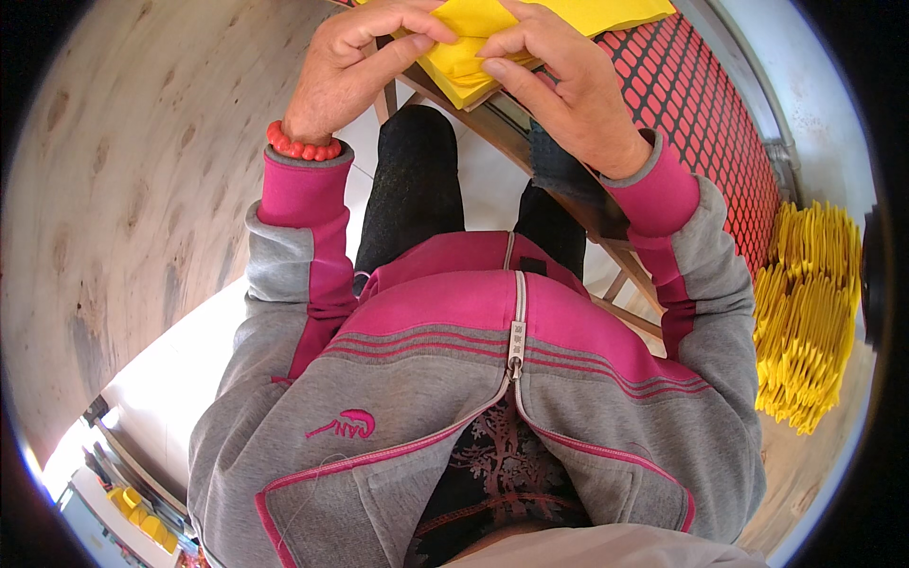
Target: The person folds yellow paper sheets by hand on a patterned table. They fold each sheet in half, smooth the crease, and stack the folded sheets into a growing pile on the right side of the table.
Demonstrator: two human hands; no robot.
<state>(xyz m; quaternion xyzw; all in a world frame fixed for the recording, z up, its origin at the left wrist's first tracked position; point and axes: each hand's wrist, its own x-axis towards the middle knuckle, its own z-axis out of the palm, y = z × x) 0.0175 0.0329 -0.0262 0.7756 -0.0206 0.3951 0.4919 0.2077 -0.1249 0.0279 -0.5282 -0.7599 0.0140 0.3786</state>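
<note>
A yellow sheet (469, 21), paper or thin cloth, lies creased and partly folded at the top of the view. My left hand (355, 71), with a red beaded bracelet (301, 144) at its wrist, pinches the sheet's left part between thumb and fingers. On the other side, my right hand (568, 90) grips the same sheet with thumb and forefinger near its middle. More yellow material spreads behind and right of my right hand. The far edge of the sheet is cut off by the frame.
Under the sheet runs a wooden frame edge (492, 133). A red and black patterned surface (677, 90) lies to the right. Several folded yellow pieces (810, 312) stand stacked at the far right. A wood-grain panel (133, 170) fills the left side.
</note>
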